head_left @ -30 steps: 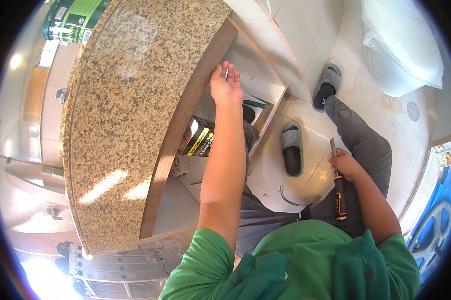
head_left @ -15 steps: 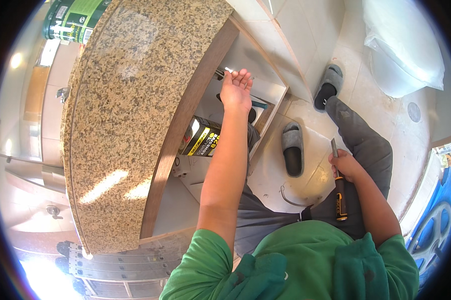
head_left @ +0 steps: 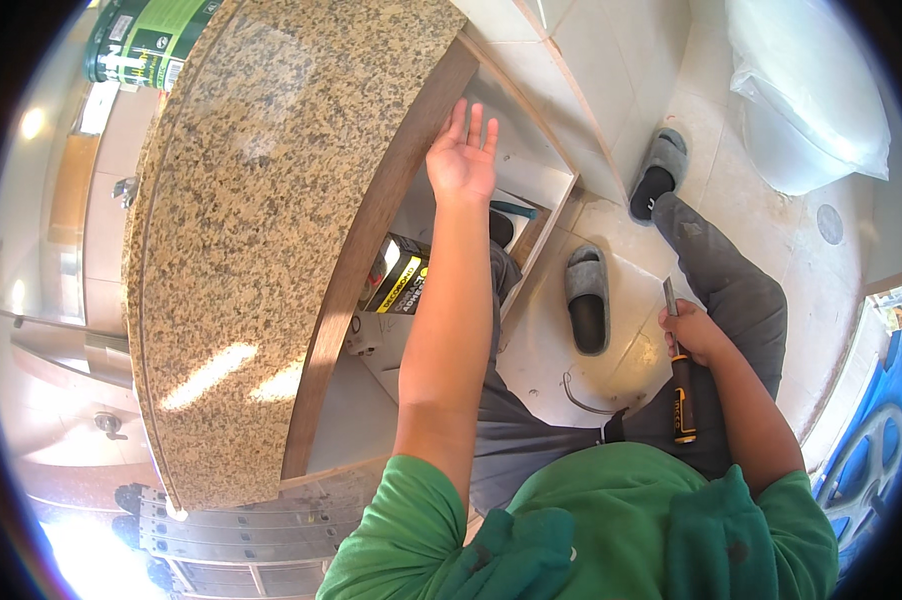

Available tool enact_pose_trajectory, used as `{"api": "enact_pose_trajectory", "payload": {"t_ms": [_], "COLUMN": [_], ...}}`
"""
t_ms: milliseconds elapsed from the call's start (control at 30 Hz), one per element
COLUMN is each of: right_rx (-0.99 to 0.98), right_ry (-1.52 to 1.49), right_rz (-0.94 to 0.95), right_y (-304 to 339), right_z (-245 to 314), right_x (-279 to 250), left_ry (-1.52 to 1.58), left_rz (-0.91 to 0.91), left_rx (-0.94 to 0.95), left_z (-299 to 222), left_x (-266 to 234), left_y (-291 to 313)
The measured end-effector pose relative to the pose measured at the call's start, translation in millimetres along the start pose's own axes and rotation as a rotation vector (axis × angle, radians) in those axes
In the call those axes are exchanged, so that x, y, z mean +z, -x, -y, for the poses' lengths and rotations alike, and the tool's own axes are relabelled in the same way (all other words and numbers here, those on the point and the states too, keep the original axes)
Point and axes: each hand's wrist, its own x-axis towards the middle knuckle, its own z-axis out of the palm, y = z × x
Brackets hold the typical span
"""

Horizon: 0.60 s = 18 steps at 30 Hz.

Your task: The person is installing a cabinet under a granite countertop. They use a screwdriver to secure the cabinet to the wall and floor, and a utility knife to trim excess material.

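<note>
My left hand [head_left: 463,160] is palm up with its fingers stretched out and apart, and nothing lies in it. It is at the wooden front rail [head_left: 396,170] under the speckled granite countertop [head_left: 281,200], over the open cabinet. My right hand [head_left: 687,328] rests by my thigh, its fingers wrapped round the metal blade of a chisel [head_left: 682,400]. The chisel's blade tip points away from me, and its black and orange handle hangs toward my lap. Inside the cabinet, beside my left forearm, stands a black and yellow adhesive can [head_left: 396,278].
A green tub [head_left: 151,45] stands beyond the countertop at the far left. Grey slippers [head_left: 588,300] are on the tiled floor. A plastic-covered white toilet [head_left: 806,110] is at the far right. A metal ladder [head_left: 251,540] lies at the lower left.
My left hand has moved away from me and slightly left, and its curled fingers have straightened. Shiny metal seen beside it earlier no longer shows. My right hand is nearly still.
</note>
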Motion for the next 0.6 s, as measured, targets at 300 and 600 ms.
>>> {"api": "enact_pose_trajectory", "payload": {"t_ms": [300, 600], "right_rx": [0.016, 0.035], "right_ry": [-0.019, -0.013], "right_rz": [-0.003, -0.022], "right_y": [-4.1, -5.5], "right_z": [-2.0, -1.7], "right_x": [-0.5, -0.8], "left_ry": [-0.045, -0.036], "left_rz": [-0.052, -0.019], "left_rx": [-0.035, -0.086], "left_z": [15.6, 29.0], "left_x": [32.0, 51.1], "left_y": [-20.5, -41.7]}}
